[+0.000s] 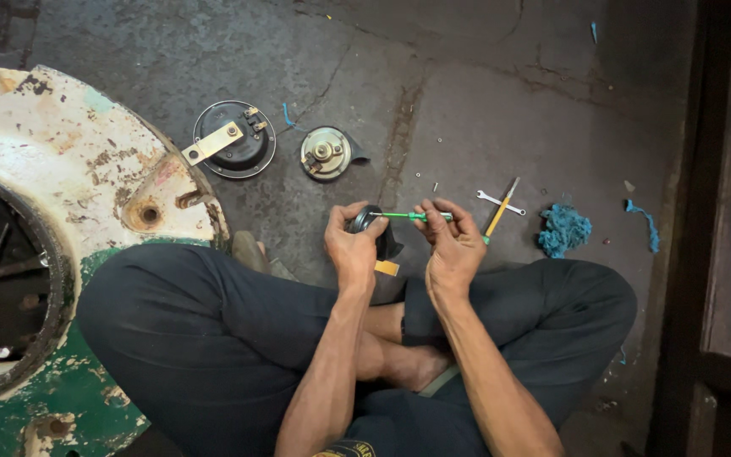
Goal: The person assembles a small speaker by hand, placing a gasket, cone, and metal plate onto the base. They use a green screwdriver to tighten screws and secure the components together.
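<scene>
Head view: a seated person works a green screwdriver into a small dark horn part at the centre of the frame.

The left hand (353,241) has its fingers clamped around the dark round part (367,220). The right hand (453,245) pinches the green screwdriver (412,217), whose long axis runs level, tip pointing left into the part. Two more horn discs (234,140) lie on the concrete floor (484,93) above, and a small spanner (501,203) lies to the right.

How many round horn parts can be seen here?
3: a black disc and a metal one on the floor; another in the left hand, partly hidden.
</scene>
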